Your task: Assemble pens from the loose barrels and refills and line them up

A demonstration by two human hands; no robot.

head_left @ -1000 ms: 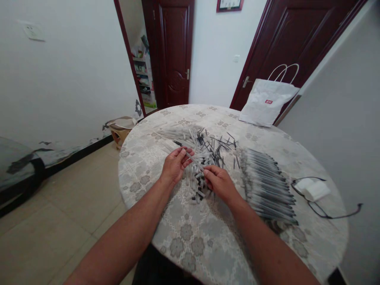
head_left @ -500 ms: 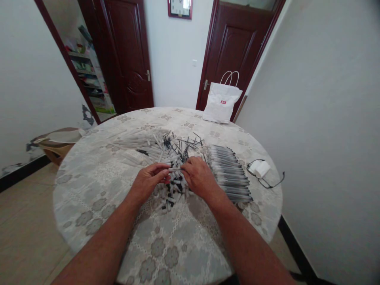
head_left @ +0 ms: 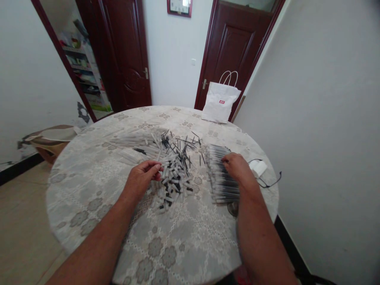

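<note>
My left hand [head_left: 145, 171] is beside the left edge of a heap of clear and black pen caps [head_left: 173, 180], its thumb and fingertips together; what they hold, if anything, is too small to make out. My right hand [head_left: 236, 166] is over a row of assembled-looking pens [head_left: 218, 178], fingertips pinched at the pens; whether a pen is between them is hidden. Thin black pieces [head_left: 185, 152] lie scattered behind the caps. Clear pen barrels [head_left: 130, 139] lie in a loose pile at the back left of the caps.
The round table [head_left: 190, 237] has a patterned cloth. A white paper bag [head_left: 220, 103] stands at its back right. Glasses [head_left: 268, 185] and a white object [head_left: 259, 169] lie at the right, and a brown bag [head_left: 52, 142] is beyond the left edge.
My right hand has moved right, from the cap heap to the row of pens. My left hand has shifted slightly left. The two hands are now far apart.
</note>
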